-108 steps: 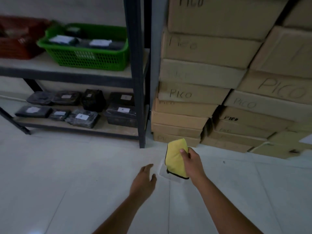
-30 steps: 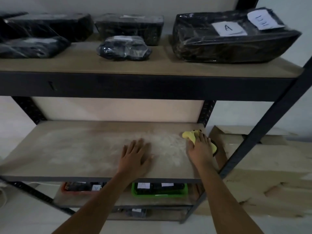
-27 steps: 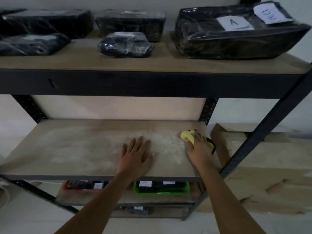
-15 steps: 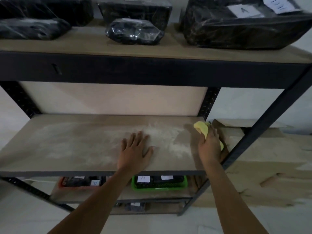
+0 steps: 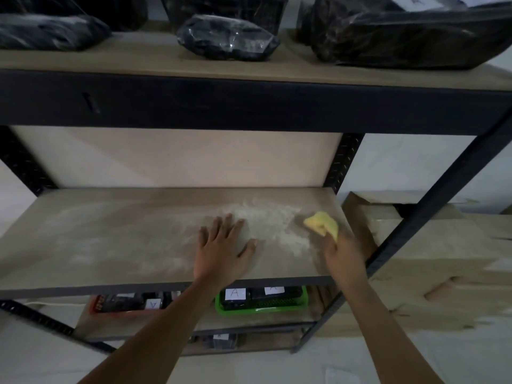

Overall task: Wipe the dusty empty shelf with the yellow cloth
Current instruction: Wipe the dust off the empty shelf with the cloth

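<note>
Right hand (image 5: 342, 252) grips bunched yellow cloth (image 5: 322, 225) on the shelf (image 5: 110, 239), dust patch (image 5: 274, 225) just left of it; left hand (image 5: 220, 250) flat, fingers spread, likely bracing.

The left hand (image 5: 221, 249) is lying flat mid-shelf (image 5: 110, 239), blocking the yellow cloth's (image 5: 322, 225) leftward path, while the black upright post (image 5: 432, 217) is closing off the right.
</note>
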